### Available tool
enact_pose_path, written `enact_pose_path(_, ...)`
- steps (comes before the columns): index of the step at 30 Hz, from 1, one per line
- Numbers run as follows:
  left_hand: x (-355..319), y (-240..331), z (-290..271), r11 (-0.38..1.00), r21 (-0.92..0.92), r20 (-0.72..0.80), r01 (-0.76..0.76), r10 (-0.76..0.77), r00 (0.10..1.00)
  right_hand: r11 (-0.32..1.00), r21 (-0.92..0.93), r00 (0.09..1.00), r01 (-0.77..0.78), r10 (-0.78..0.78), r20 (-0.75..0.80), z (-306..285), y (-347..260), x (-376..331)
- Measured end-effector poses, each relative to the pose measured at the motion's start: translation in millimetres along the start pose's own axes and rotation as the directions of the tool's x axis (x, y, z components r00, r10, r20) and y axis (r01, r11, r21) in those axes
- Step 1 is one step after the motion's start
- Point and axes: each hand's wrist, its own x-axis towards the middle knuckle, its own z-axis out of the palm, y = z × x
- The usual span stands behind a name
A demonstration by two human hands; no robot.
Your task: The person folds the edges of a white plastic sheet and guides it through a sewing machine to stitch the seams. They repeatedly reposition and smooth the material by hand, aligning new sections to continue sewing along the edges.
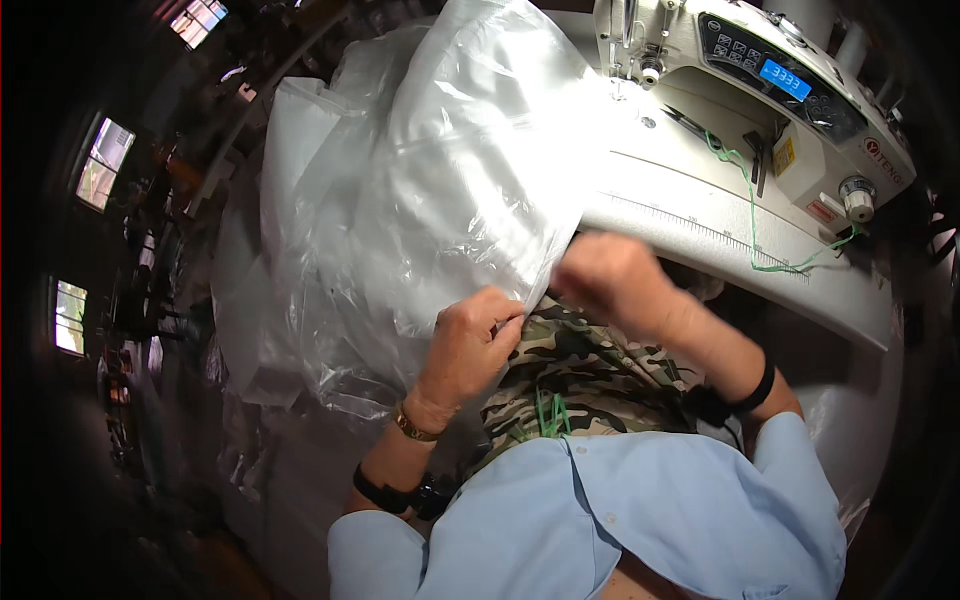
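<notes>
Plainly, in the head view, the plastic sheet [440, 190] looks milky, see-through and crumpled, with bright glare and small creases. It lies heaped left of the sewing machine [840, 140], its lower end reaching the camouflage trousers [570, 350]. The left hand's grip [472, 345] pinches its lower right edge; the right hand's grip [615, 285] is curled and blurred just beside that edge, and I cannot tell whether it grasps anything. White worktop [670, 180] stretches right of the sheet, carrying dark snips [692, 127] and green thread [750, 200]. Whether the sheet forms a bag is unclear.
</notes>
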Motion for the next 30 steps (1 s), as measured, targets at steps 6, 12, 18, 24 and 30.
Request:
enact_pose_path(6, -8, 20, -3, 0.986, 0.151, -0.043, -0.076, 0.083, 0.996, 0.928, -0.368, 0.997, -0.061, 0.043, -0.057, -32, 80, 45)
enact_pose_path(12, -19, 17, 1, 0.976, 0.21, -0.019, -0.065, 0.07, 0.997, 0.837, -0.54, 0.994, -0.09, 0.044, -0.098, -32, 117, 48)
enact_pose_path(18, -24, -4, 19, 0.976, 0.211, 0.033, -0.059, 0.053, 0.998, 0.862, -0.486, 0.981, -0.147, 0.066, -0.18, -28, 124, 46)
enact_pose_path(24, -13, -18, 38, 0.983, 0.153, 0.089, -0.097, 0.083, 0.992, 0.876, -0.414, 0.969, -0.247, 0.212, -0.13, -30, 123, 46)
enact_pose_path(30, 4, -23, 45, 0.983, 0.126, 0.127, -0.136, 0.12, 0.985, 0.845, -0.419, 0.941, -0.333, 0.325, -0.093, -32, 120, 46)
